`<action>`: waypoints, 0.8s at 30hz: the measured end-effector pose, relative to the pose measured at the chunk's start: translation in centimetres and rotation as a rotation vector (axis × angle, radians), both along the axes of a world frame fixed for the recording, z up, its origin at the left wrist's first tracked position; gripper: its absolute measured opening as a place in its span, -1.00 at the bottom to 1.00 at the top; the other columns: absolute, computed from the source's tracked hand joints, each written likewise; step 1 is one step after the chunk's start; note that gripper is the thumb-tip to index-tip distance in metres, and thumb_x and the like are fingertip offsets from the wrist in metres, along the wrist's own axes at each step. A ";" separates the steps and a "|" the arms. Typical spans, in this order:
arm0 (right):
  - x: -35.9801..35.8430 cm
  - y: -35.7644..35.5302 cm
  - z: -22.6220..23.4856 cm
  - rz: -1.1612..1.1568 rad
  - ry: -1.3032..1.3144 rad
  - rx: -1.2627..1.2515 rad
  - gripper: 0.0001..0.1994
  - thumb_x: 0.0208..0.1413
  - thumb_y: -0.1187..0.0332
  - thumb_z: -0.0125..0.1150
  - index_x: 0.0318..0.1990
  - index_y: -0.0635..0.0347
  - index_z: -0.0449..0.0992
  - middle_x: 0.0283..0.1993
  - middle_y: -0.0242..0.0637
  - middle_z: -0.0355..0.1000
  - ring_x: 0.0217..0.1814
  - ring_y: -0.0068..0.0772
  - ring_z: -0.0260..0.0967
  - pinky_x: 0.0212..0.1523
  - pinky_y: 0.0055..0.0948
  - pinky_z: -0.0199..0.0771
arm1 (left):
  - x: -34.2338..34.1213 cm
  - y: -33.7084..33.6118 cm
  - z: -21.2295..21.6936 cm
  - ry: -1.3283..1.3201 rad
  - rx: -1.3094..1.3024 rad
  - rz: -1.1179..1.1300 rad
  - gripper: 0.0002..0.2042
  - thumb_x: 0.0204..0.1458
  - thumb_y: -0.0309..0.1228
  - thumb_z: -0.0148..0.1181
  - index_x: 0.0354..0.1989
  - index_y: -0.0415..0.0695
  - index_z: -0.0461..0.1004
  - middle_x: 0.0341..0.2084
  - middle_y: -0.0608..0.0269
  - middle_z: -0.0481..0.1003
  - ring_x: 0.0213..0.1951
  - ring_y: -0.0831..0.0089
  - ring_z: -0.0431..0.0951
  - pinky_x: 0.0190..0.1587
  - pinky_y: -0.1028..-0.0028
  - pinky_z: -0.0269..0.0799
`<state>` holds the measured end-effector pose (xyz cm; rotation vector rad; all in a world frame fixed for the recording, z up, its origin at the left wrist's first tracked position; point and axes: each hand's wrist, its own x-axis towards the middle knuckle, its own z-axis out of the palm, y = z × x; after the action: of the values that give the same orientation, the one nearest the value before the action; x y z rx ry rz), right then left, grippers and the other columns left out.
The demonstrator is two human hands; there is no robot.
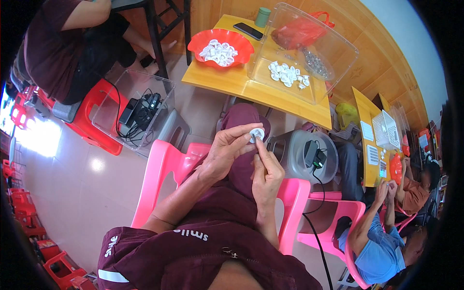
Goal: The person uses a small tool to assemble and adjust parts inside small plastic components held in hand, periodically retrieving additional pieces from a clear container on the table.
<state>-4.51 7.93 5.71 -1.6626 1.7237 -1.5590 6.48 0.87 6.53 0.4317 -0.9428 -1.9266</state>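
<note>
Above my lap, my left hand point(223, 149) pinches a small round white plastic part point(258, 132) between thumb and fingers. My right hand point(267, 175) is closed just below it, index fingertip against the part's lower edge. A small dark bit shows on the white face near that fingertip; its kind is too small to make out. On the table ahead, a red scalloped bowl point(197, 42) holds many similar white parts point(218, 52). Further right, more white parts point(285, 74) lie in a clear plastic box point(349, 48), near a dish of small shiny metal pieces point(316, 64).
A black phone point(248, 31) and a green canister point(262, 17) stand at the table's back. A red plastic bag point(303, 33) sits at the clear box. Tubs with cables point(314, 154) flank my pink chair point(157, 174). Other people sit left and right.
</note>
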 end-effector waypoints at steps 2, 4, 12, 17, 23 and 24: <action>0.2 -0.1 0.0 -0.010 -0.012 0.003 -0.62 0.07 0.64 -0.05 0.04 0.12 0.43 -0.55 -0.43 0.25 -0.68 -0.74 0.09 -0.69 -0.69 0.08 | 0.0 0.1 0.2 -0.018 0.011 0.015 -0.72 0.13 -0.51 -0.06 0.01 -0.31 0.35 -0.04 0.11 0.40 -0.01 0.44 0.40 0.04 0.44 0.37; 0.6 0.0 0.1 0.000 -0.069 0.012 -0.62 0.07 0.64 -0.06 0.05 0.12 0.42 -0.54 -0.43 0.25 -0.67 -0.73 0.09 -0.69 -0.69 0.09 | -0.1 0.1 0.2 -0.003 0.015 0.018 -0.72 0.13 -0.51 -0.06 0.01 -0.31 0.35 -0.04 0.11 0.39 -0.01 0.43 0.40 0.04 0.44 0.37; 0.9 0.0 0.0 -0.006 -0.108 0.027 -0.62 0.11 0.61 -0.08 0.09 0.10 0.38 -0.52 -0.43 0.25 -0.66 -0.74 0.08 -0.68 -0.71 0.11 | -0.4 0.3 0.3 0.034 0.036 0.036 -0.73 0.13 -0.52 -0.08 0.00 -0.30 0.36 -0.02 0.09 0.39 -0.01 0.42 0.40 0.04 0.45 0.37; 1.5 -0.1 -0.3 -0.009 -0.160 0.041 -0.63 0.15 0.58 -0.10 0.12 0.12 0.34 -0.48 -0.42 0.26 -0.63 -0.72 0.11 -0.66 -0.69 0.15 | -1.3 0.8 -0.3 0.035 0.020 0.164 -0.72 0.15 -0.52 -0.10 0.02 -0.31 0.33 -0.04 0.06 0.39 -0.02 0.43 0.40 0.05 0.45 0.36; 1.8 -0.4 0.0 -0.009 -0.182 0.029 -0.63 0.15 0.55 -0.06 0.13 0.15 0.32 -0.57 -0.32 0.21 -0.65 -0.58 0.14 -0.64 -0.53 0.18 | -1.8 1.2 -0.6 0.046 0.028 0.214 -0.72 0.16 -0.52 -0.13 0.03 -0.33 0.31 -0.03 0.03 0.37 -0.02 0.41 0.40 0.07 0.44 0.34; 1.7 -0.4 -0.1 -0.008 -0.182 0.030 -0.63 0.15 0.55 -0.06 0.13 0.15 0.32 -0.57 -0.32 0.21 -0.65 -0.58 0.14 -0.64 -0.53 0.18 | -1.8 1.2 -0.6 0.046 0.029 0.215 -0.72 0.16 -0.52 -0.13 0.03 -0.33 0.31 -0.03 0.03 0.37 -0.02 0.41 0.40 0.07 0.44 0.34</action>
<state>-2.78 7.51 5.62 -1.4521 1.6534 -1.6254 4.70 2.08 5.96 0.4839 -0.8060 -1.7486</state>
